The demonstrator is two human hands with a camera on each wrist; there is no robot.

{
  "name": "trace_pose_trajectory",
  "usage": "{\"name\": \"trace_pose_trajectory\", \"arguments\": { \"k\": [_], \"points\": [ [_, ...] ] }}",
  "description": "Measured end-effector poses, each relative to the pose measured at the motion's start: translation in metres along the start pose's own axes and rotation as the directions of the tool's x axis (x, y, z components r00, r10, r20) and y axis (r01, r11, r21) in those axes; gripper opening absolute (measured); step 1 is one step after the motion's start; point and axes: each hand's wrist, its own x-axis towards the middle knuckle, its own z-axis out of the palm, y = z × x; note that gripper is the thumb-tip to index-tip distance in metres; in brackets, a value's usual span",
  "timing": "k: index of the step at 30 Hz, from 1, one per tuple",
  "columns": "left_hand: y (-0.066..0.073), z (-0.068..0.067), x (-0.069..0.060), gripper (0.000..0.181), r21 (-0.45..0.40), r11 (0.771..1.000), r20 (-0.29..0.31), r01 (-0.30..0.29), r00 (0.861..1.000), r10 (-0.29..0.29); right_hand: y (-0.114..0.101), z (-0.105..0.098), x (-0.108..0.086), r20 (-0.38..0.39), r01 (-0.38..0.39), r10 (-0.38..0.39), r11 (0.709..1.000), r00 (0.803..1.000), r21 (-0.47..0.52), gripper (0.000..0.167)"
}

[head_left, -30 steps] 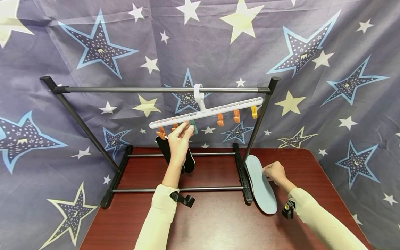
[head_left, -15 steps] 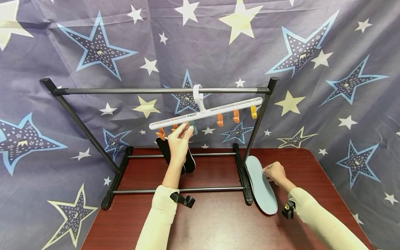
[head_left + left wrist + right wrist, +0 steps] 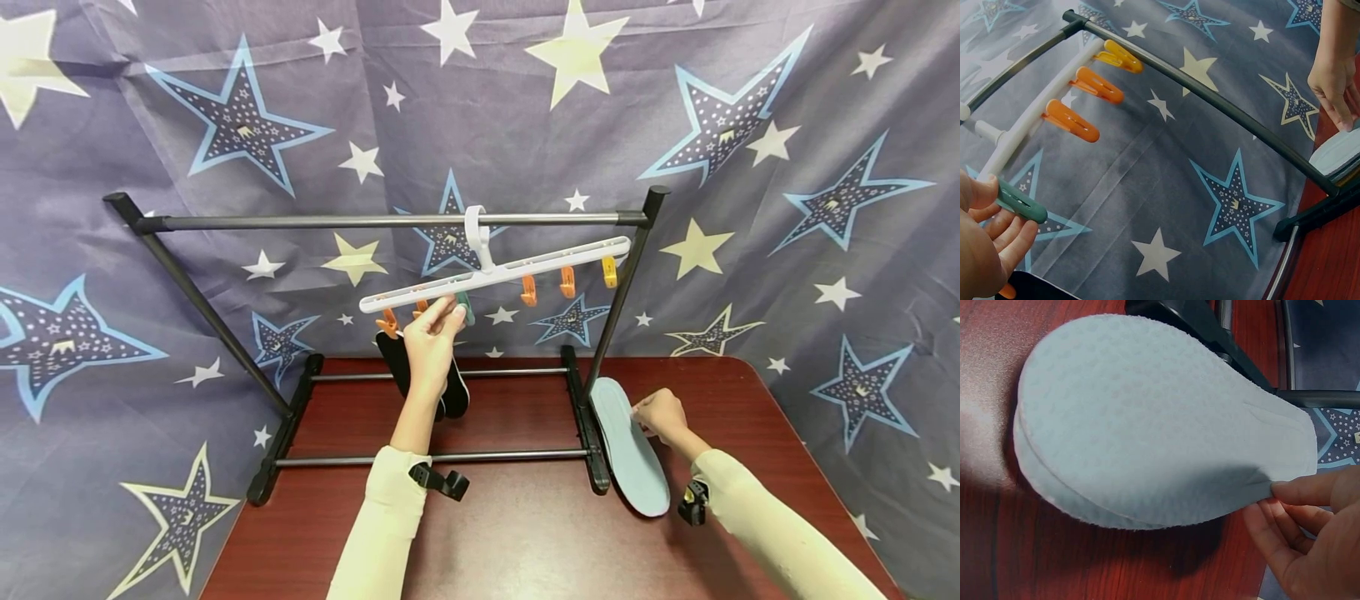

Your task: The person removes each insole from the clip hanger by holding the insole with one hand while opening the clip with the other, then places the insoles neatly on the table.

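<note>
My left hand (image 3: pixel 430 346) pinches a green clip (image 3: pixel 1021 201) under the white hanger (image 3: pixel 495 273), its thumb on one side and fingers on the other. The hanger is hooked over the rack's top bar and slants, its left end lower. Beyond my left hand, black insoles (image 3: pixel 457 392) hang at the hanger's left end, partly covered by the hand and forearm. On the right, my right hand (image 3: pixel 662 414) pinches the edge of a pale grey-blue insole (image 3: pixel 1147 419) between thumb and fingers. Beneath that one lies a second pale insole (image 3: pixel 1066 500), mostly covered.
A metal rack (image 3: pixel 330 222) with dark uprights stands on the reddish-brown table (image 3: pixel 517 533). Orange clips (image 3: pixel 1072 120) and a yellow clip (image 3: pixel 609 272) hang along the hanger. The insoles lie beside the rack's right foot (image 3: pixel 592 450). A star-patterned cloth (image 3: pixel 510 150) stands behind.
</note>
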Motion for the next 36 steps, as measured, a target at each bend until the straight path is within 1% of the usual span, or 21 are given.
{"name": "trace_pose_trajectory", "arguments": {
  "k": [6, 12, 21, 29, 36],
  "points": [
    [0.0003, -0.0003, 0.0, 0.033, -0.005, 1.0, 0.005, 0.0, 1.0, 0.0, -0.0055, 0.0005, -0.0035, -0.005, -0.004, 0.004, 0.999, 1.0, -0.04, 0.016],
    [-0.0008, -0.0003, 0.0006, 0.032, 0.0, 1.0, 0.003, -0.012, 1.0, 0.012, -0.0089, 0.0023, -0.0043, -0.003, -0.017, 0.017, 0.997, 1.0, -0.078, 0.015],
    [-0.0012, -0.001, 0.0009, 0.031, 0.004, 1.0, 0.015, -0.021, 1.0, 0.021, -0.0085, 0.0034, -0.003, 0.0, -0.017, 0.017, 0.995, 1.0, -0.094, 0.015],
    [-0.0013, -0.0007, 0.0015, 0.031, 0.021, 0.999, 0.014, -0.032, 0.999, 0.031, -0.0092, 0.0059, -0.002, -0.01, -0.043, 0.042, 0.992, 0.999, -0.119, 0.013],
    [-0.002, -0.0005, 0.0013, 0.031, 0.015, 0.999, 0.008, -0.037, 0.999, 0.037, -0.0101, 0.0073, -0.0026, -0.037, -0.027, 0.022, 0.989, 0.999, -0.145, 0.016]
  ]
}}
